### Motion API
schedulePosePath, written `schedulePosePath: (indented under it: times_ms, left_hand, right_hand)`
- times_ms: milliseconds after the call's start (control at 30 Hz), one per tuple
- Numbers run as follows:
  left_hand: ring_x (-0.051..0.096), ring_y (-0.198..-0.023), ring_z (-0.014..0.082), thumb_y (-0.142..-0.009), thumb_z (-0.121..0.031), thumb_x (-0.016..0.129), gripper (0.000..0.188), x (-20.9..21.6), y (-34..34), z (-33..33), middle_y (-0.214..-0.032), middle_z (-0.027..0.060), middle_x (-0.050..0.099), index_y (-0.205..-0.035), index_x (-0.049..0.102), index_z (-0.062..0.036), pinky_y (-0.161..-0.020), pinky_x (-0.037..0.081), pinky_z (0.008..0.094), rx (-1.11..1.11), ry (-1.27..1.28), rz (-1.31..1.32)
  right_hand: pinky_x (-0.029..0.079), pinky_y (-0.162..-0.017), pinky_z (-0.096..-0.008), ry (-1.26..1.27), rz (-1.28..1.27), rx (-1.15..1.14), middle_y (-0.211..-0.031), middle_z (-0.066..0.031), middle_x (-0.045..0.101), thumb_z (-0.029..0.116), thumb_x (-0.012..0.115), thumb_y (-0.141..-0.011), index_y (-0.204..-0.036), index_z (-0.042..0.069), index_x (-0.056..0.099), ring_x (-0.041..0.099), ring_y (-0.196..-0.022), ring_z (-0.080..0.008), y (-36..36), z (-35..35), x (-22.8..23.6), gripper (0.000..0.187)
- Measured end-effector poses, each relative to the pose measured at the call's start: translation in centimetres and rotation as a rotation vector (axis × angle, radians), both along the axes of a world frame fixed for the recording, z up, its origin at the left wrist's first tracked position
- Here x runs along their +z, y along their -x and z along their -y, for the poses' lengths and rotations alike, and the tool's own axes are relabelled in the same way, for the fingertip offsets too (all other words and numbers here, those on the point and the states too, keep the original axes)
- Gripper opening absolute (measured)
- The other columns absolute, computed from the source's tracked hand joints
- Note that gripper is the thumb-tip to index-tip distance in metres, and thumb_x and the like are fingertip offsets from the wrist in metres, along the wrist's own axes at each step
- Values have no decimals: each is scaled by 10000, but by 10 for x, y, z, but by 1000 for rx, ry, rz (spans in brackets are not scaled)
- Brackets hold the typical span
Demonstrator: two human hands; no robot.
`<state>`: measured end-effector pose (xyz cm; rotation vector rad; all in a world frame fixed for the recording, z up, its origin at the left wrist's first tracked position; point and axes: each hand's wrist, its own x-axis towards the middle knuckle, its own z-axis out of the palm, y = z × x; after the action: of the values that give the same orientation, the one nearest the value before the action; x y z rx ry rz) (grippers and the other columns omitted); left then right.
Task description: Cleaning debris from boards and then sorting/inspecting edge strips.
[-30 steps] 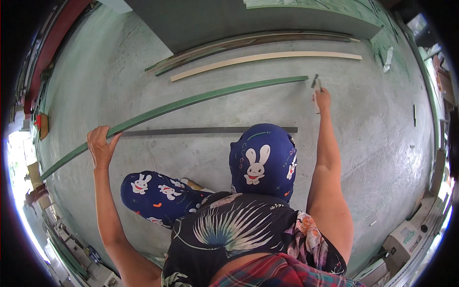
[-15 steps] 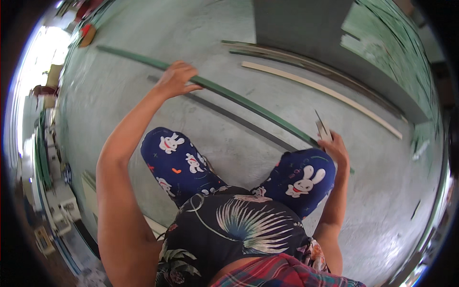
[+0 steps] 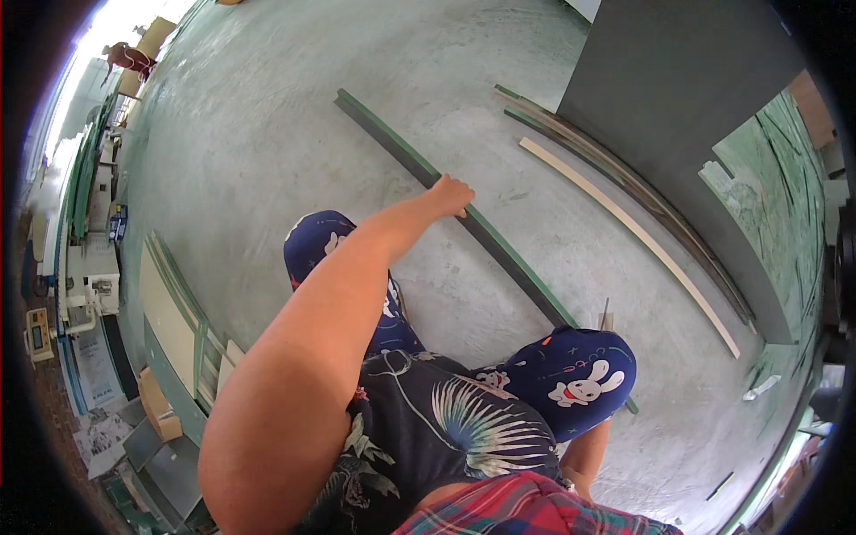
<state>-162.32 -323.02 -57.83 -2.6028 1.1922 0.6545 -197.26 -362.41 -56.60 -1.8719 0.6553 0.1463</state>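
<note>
A long, narrow green strip (image 3: 513, 247) runs slantwise across the floor in front of me. A dark grey strip (image 3: 506, 267) lies close along its near side; whether they touch cannot be told. My left hand (image 3: 452, 196) is closed over the green strip near its middle, knuckles up. My right forearm (image 3: 587, 453) goes behind my right knee, which hides the hand and its fingers. Just above that knee pokes a thin pointed tool with a pale flat part (image 3: 607, 318), beside the strip's near end. What holds the tool is hidden.
Beyond the strips lie a cream strip (image 3: 629, 234) and several brown and green strips (image 3: 624, 178). A large dark grey sheet (image 3: 664, 85) covers the far right floor. Stacked boards (image 3: 171, 312) lean at my left, near a white machine (image 3: 92, 299) and a cardboard box (image 3: 158, 406).
The green strip has come to lie alongside the dark strip, where a gap showed before. My left hand has moved right with it. My right hand has dropped behind the knee; the view has shifted.
</note>
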Motion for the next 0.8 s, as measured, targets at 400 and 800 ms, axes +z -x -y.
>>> schedulePosePath:
  times_ms: [400, 800]
  left_hand:
    - [550, -1001, 269, -759, -288, 674, 259, -29, 18, 1, -1002, 96, 584, -932, 646, -97, -773, 472, 453, 64, -17, -35]
    - [535, -1003, 256, -799, -132, 563, 148, -7, 23, 26, -1005, 87, 604, -905, 656, -88, -799, 443, 420, -20, -285, 54]
  right_hand:
    - [442, -636, -364, 286, -184, -12, -769, -177, 614, 191, 658, -705, -917, -13, 600, 581, -696, -243, -23, 3, -12, 300]
    - [424, -900, -371, 519, 141, 212, -1283, -175, 483, 218, 686, -692, -1052, 4, 601, 500, -1127, -323, -227, 49, -26, 427]
